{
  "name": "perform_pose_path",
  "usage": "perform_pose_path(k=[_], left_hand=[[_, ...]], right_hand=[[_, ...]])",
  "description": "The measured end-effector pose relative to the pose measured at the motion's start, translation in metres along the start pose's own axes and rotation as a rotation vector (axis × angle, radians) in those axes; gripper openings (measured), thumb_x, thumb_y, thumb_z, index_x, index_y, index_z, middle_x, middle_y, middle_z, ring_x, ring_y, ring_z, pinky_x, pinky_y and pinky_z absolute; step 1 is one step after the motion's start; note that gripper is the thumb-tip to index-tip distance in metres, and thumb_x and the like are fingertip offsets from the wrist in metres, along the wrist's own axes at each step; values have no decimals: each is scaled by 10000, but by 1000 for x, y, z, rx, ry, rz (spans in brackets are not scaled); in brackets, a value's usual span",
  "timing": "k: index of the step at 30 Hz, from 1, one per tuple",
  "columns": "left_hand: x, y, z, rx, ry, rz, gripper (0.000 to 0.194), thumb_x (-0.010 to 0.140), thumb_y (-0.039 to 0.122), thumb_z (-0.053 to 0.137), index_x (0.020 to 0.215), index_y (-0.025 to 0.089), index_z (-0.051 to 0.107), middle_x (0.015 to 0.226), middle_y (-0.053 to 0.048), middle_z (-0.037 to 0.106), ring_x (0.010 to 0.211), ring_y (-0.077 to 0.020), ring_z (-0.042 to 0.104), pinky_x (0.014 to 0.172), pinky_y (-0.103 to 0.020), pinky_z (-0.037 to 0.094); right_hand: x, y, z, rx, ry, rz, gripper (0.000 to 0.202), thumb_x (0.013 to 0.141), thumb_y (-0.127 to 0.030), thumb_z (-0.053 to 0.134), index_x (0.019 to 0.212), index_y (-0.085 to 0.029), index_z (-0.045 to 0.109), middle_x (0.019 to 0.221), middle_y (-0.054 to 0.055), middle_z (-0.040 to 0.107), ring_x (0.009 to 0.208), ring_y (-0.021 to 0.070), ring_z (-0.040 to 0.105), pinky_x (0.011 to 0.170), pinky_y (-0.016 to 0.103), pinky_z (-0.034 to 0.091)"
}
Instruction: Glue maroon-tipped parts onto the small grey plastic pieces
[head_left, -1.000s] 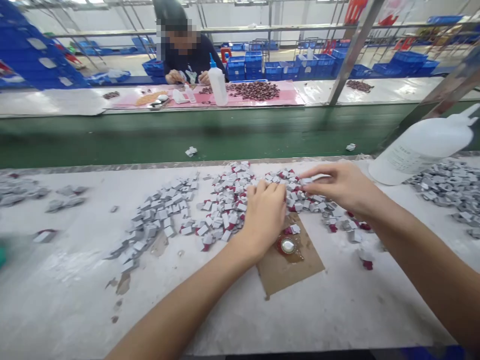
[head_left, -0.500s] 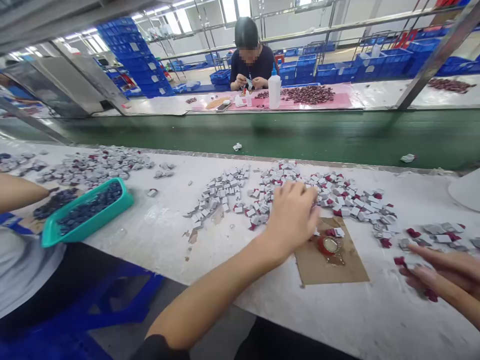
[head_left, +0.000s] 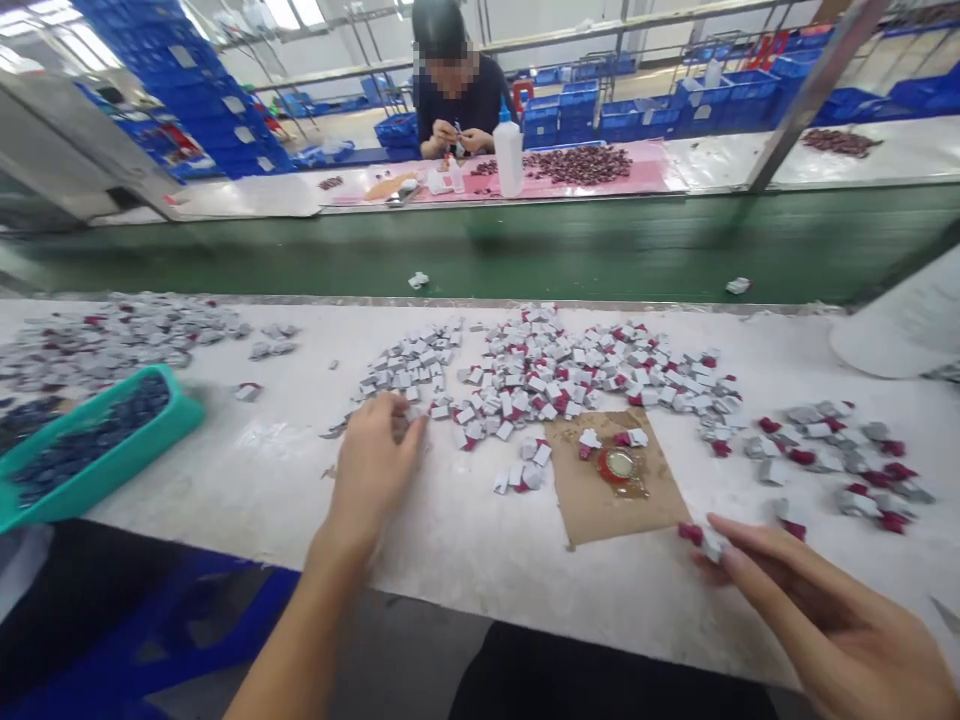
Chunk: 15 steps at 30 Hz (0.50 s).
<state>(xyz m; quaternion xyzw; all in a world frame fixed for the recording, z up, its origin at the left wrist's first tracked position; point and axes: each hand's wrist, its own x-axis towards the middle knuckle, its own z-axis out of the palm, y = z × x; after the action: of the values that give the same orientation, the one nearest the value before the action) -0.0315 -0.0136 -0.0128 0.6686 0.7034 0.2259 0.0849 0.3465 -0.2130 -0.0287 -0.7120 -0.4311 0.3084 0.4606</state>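
Observation:
My right hand [head_left: 810,590] pinches a small white-and-magenta piece [head_left: 709,542] between thumb and fingers, just off the lower right corner of a cardboard square [head_left: 592,515]. My left hand [head_left: 375,460] is at the near edge of a pile of small grey-white pieces [head_left: 420,360]. Its thumb and fingers are closed around a small grey-white piece [head_left: 412,411], partly hidden. On the cardboard sit a round red-rimmed pot [head_left: 619,464] with a pale centre and a few white-and-magenta pieces [head_left: 590,440]. A small cluster of such pieces [head_left: 525,470] lies left of the cardboard.
A large heap of white-and-magenta pieces [head_left: 555,370] spreads behind the cardboard, with a looser group [head_left: 832,440] at right. A teal tray [head_left: 180,410] of dark pieces stands left. Beyond runs a green conveyor belt [head_left: 570,250]; a person [head_left: 457,100] works across it near a white bottle [head_left: 508,160].
My left hand has moved left from the big heap to the grey-white pile. A small cluster now shows left of the cardboard. My right hand has brought a piece toward the cardboard. The view has shifted.

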Motion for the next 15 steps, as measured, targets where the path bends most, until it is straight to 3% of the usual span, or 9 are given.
perform_pose_path(k=[5,11,15], left_hand=[[-22,6,-12,-56,-63,-3,317,956,581,674,1052,280,683,914,-52,736,840,-297,699,806,-403,556],[-83,2,-8,-80,-92,56,373,1021,611,675,1104,271,807,927,-38,701,764,-248,654,776,-382,557],[-96,-3,-18,-162,-220,60,412,1061,626,655,1192,276,832,972,-42,727,763,-237,687,704,-356,563]], right_hand=[[30,-39,26,90,-3,-152,185,1001,-445,877,1139,-347,949,1085,46,929,899,278,910,809,343,776],[43,-42,44,-48,-8,-263,184,1067,-403,792,1144,-320,938,1178,54,929,1071,316,900,895,425,766],[44,-42,44,-85,-32,-288,198,1076,-400,787,1166,-301,934,1183,59,930,1085,318,898,917,438,759]])
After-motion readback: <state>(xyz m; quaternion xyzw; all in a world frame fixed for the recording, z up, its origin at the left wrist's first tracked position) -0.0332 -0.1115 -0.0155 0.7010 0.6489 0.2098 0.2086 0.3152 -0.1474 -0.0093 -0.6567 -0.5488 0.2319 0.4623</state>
